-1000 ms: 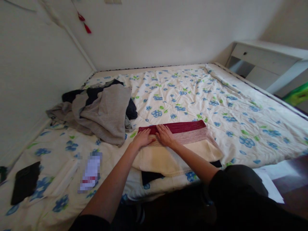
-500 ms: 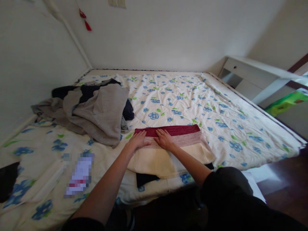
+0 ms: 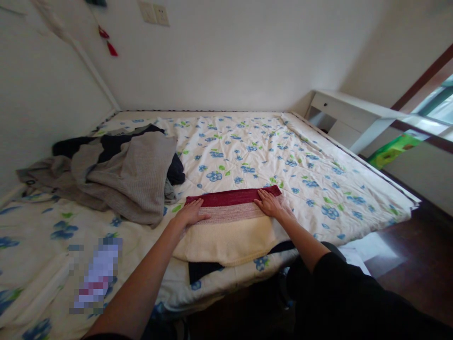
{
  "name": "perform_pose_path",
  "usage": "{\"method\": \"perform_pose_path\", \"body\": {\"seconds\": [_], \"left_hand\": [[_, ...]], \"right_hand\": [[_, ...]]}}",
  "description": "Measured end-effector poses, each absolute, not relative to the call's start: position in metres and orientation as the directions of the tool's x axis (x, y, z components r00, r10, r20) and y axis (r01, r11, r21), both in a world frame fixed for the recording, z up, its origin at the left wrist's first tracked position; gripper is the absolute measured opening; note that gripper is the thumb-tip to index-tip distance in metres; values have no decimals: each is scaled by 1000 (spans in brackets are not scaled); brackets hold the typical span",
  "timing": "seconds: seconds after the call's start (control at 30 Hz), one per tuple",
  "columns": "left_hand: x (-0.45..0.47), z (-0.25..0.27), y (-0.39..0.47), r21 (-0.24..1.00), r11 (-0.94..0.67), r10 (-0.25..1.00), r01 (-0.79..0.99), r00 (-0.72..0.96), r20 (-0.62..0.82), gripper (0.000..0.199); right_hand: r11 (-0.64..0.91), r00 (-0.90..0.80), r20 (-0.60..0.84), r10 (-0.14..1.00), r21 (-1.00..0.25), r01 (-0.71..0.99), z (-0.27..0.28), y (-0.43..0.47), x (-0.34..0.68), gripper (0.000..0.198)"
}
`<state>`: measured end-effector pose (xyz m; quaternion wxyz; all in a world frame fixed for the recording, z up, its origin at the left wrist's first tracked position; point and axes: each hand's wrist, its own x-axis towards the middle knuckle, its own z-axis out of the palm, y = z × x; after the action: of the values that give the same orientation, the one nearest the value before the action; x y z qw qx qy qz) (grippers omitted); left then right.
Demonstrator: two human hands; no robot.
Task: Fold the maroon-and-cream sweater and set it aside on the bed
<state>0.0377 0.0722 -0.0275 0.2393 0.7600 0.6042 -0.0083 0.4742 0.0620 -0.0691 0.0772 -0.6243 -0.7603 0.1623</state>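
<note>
A knitted sweater (image 3: pixel 230 238) lies folded near the bed's front edge, with a dark red band at the far side, a mottled pink band below it and cream knit nearest me. My left hand (image 3: pixel 191 212) rests flat on its left end, fingers stretched over the red band. At the right end, my right hand (image 3: pixel 269 204) presses down with its fingers spread across the red and pink bands. Part of a black cloth (image 3: pixel 202 271) sticks out from under the sweater's near edge.
A heap of grey and dark clothes (image 3: pixel 130 174) lies to the left on the flowered bed sheet (image 3: pixel 240 156). A blurred-out pale item (image 3: pixel 97 274) is at the front left. Beyond the bed's right side stands a white desk (image 3: pixel 347 113).
My right hand has slid right along the sweater, from its middle to its right end. My left hand stays at the left end. The view has shifted slightly to the right.
</note>
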Motion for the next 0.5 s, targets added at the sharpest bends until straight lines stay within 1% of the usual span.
{"method": "perform_pose_path", "body": {"seconds": [0.13, 0.23, 0.37, 0.43, 0.5], "left_hand": [[41, -19, 70, 262, -182, 890, 948, 272, -367, 112], [42, -17, 69, 266, -177, 889, 948, 270, -371, 111], [37, -18, 69, 297, -171, 899, 939, 272, -342, 107], [36, -19, 69, 294, -179, 902, 939, 276, -332, 104], [41, -19, 69, 280, -194, 917, 940, 275, -289, 96]], "right_hand": [[31, -78, -149, 986, -292, 956, -72, 69, 503, 86], [-46, -8, -181, 983, -293, 955, -77, 72, 516, 89], [-78, 14, -210, 978, -297, 952, -78, 75, 523, 86], [-80, 23, -201, 979, -280, 957, -73, 77, 519, 85], [-62, 18, -164, 986, -268, 961, -64, 78, 504, 84]]}}
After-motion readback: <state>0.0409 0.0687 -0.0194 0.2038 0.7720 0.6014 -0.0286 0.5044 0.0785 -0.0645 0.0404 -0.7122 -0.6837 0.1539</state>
